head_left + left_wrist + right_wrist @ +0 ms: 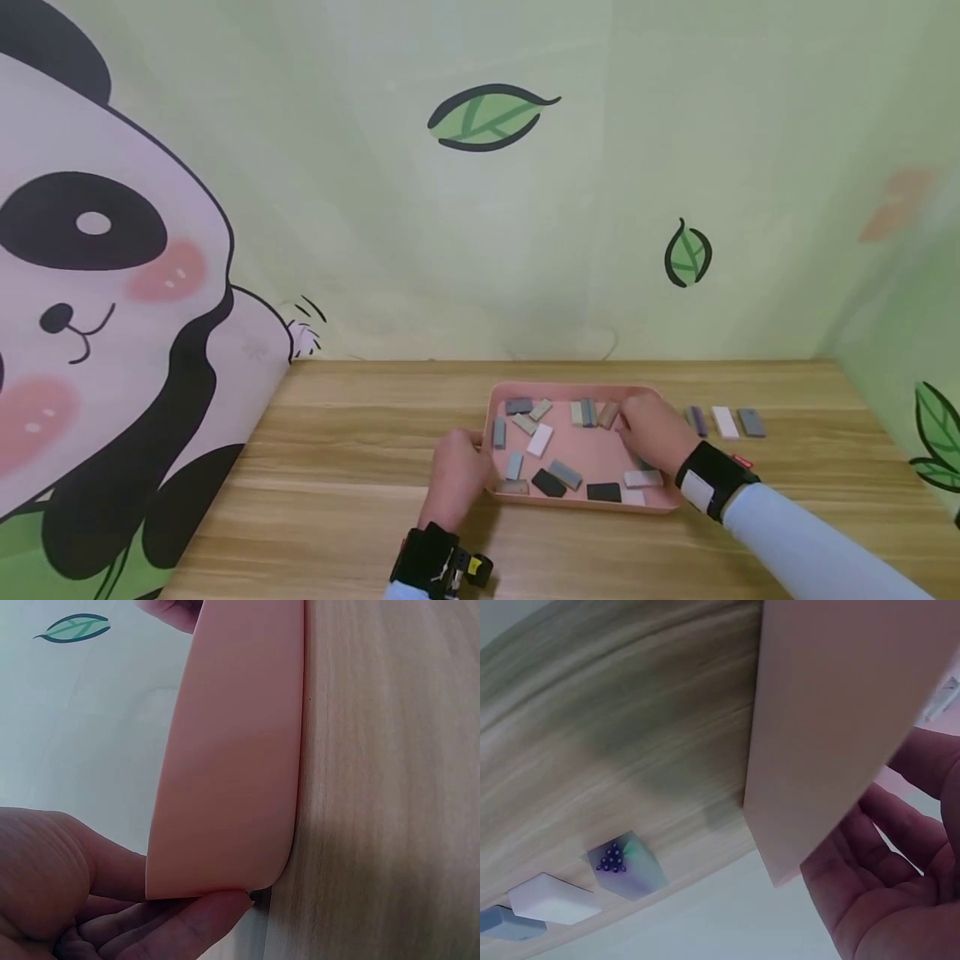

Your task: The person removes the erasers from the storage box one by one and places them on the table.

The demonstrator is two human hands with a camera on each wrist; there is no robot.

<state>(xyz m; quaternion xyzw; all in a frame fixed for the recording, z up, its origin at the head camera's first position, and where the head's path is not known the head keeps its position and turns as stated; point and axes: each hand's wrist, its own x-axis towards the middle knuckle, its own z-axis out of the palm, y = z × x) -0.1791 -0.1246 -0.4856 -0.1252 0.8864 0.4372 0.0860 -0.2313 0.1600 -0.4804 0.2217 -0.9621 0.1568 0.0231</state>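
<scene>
A pink tray (592,454) with low walls lies on the table and holds several small flat blocks in grey, white, black, beige and brown. My left hand (459,468) grips the tray's left end, with thumb and fingers on either side of the wall (225,765) in the left wrist view. Over the tray's right wall reaches my right hand (654,429), its fingers bent and pinching the end of a brown block (608,415). That block leans beside a short row of beige and grey-blue blocks (587,412). In the right wrist view, the wall hides the fingertips of this hand (885,885).
Right of the tray, on the wooden table (360,433), lie a block printed with purple grapes (627,864), a white block (725,422) and a grey-blue block (752,422). A pale green wall (570,250) with leaf and panda pictures rises at the table's back edge.
</scene>
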